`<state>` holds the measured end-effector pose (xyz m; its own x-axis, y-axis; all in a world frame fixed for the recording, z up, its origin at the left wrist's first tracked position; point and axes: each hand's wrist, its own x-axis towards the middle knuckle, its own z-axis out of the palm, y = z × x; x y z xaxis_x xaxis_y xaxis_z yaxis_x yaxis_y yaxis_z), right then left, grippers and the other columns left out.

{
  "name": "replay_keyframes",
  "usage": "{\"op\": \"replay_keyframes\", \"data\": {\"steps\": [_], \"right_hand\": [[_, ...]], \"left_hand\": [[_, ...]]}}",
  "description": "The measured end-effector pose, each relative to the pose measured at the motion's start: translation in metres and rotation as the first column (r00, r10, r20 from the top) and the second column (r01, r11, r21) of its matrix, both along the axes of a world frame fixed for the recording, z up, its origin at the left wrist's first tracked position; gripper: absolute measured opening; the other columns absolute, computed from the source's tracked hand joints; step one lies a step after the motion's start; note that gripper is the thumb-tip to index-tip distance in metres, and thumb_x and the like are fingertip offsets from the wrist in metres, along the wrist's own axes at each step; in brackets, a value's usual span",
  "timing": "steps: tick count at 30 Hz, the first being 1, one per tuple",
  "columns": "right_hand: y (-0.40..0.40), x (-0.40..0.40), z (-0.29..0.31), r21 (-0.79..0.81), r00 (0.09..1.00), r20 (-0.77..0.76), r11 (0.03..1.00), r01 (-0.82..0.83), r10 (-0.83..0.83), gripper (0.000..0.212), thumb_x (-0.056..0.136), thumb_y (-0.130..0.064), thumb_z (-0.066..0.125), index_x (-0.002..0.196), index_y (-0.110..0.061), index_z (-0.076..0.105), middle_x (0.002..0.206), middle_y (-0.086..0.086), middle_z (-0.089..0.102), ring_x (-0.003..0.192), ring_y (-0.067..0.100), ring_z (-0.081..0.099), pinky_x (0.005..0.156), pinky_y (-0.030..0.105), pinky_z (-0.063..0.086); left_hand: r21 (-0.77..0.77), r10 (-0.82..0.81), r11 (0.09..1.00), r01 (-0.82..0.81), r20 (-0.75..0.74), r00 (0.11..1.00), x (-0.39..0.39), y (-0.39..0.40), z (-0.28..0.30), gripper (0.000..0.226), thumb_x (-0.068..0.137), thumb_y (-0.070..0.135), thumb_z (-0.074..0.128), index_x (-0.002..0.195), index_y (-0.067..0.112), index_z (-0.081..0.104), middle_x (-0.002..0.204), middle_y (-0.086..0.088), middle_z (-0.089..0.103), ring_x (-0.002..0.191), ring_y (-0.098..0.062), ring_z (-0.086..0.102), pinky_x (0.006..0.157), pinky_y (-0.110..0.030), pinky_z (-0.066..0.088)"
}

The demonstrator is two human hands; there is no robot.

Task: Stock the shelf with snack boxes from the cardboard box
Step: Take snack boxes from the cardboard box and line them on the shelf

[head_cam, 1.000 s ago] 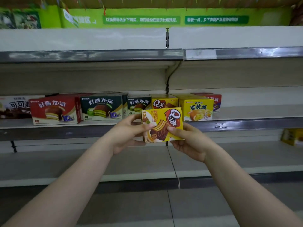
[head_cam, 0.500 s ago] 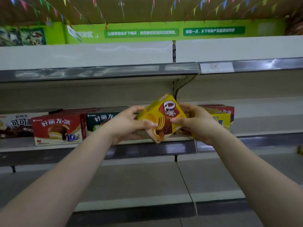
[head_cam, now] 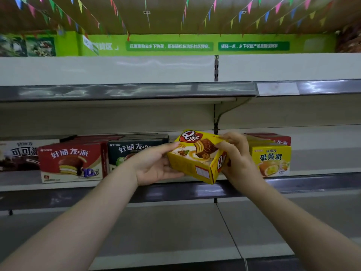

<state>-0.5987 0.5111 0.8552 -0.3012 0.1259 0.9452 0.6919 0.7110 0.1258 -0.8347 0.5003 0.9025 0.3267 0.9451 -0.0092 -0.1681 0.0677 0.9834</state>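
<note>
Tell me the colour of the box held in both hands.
Yellow, with a red logo, best seen in the head view: the held box.

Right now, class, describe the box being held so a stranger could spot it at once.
Find the middle shelf with its row of boxes. In front of it, both hands, left and right, grip a yellow box. Unlike the shelved boxes, it is tilted and off the shelf.

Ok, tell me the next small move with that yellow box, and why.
Probably level the yellow box and slide it back onto the shelf. Both hands, left and right, hold it tilted at the shelf edge, between the dark green box and the egg-yolk pie box.
</note>
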Motion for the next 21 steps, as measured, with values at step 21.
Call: {"op": "replay_keyframes", "data": {"steps": [21], "right_hand": [[-0.007,-0.008,0.007,-0.803,0.883,-0.315,0.594,-0.053,-0.347,0.045,0.094,-0.035,0.057,0.13,-0.011,0.047,0.113,0.01,0.065,0.105,0.027,0.062,0.087,0.042,0.053]], "left_hand": [[0.3,0.146,0.954,-0.008,-0.439,0.887,0.028,0.034,-0.028,0.08,0.07,0.017,0.085,0.138,0.014,0.043,0.124,-0.005,0.064,0.11,-0.02,0.063,0.096,-0.039,0.051]]}}
